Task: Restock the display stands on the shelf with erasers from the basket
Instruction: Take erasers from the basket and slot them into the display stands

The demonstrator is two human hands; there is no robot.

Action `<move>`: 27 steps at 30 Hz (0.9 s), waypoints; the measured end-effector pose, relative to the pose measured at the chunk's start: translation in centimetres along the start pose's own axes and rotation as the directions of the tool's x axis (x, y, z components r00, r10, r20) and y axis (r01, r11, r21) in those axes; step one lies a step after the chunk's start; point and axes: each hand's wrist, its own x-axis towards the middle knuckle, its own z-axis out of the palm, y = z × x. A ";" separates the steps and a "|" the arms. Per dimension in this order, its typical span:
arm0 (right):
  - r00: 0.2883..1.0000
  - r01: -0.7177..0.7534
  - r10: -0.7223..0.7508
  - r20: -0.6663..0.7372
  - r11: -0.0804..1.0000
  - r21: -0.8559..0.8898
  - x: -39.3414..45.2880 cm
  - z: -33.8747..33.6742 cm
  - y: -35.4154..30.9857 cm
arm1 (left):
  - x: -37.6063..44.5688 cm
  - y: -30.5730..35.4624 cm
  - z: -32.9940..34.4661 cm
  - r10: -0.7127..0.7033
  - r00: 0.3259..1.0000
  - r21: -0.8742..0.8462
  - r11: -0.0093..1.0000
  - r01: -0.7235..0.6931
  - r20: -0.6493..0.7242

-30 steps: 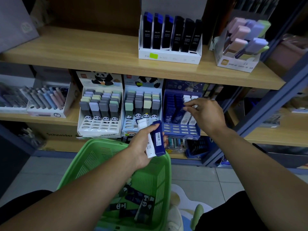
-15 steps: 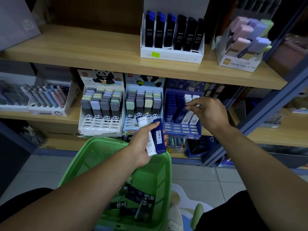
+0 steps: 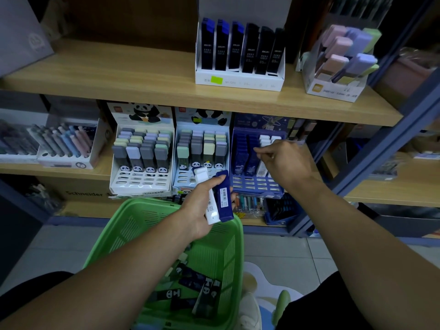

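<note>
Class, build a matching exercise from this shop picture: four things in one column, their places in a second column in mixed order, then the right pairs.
Things
1. green basket
2. blue display stand
3. white eraser
4. box of dark lead cases

Places
A. on the top shelf
B. in the left hand's grip
C. below the shelves, under the left arm
D. on the middle shelf, behind the right hand

Pairs: 1-C, 2-D, 3-B, 4-A

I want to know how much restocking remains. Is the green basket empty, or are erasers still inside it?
Not empty. Several dark panda-print erasers lie on the bottom of the green basket, below the left hand.
</note>
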 end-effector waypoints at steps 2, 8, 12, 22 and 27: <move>0.999 -0.037 0.036 0.035 0.999 0.029 0.2 0.1 -0.1 | 0.0 0.0 0.0 0.000 1.000 0.002 1.000 0.000 -0.009; 0.994 -0.079 0.078 0.071 0.997 0.013 -0.2 0.3 -0.2 | -0.2 -0.2 -0.1 0.005 1.000 0.019 1.000 -0.005 -0.022; 0.999 -0.051 0.054 -0.006 0.978 0.200 -1.0 0.6 -1.4 | -0.5 0.1 -0.3 0.013 0.999 0.023 1.000 -0.012 -0.032; 0.742 -0.432 -0.149 0.654 0.640 0.635 -3.3 0.5 -6.1 | -2.2 0.8 -0.8 0.030 0.999 0.063 0.998 -0.029 -0.015; 0.660 -0.549 -0.205 0.723 0.525 0.650 -3.7 -0.6 -7.4 | -3.5 1.7 -1.6 0.000 1.000 0.082 0.997 -0.002 0.026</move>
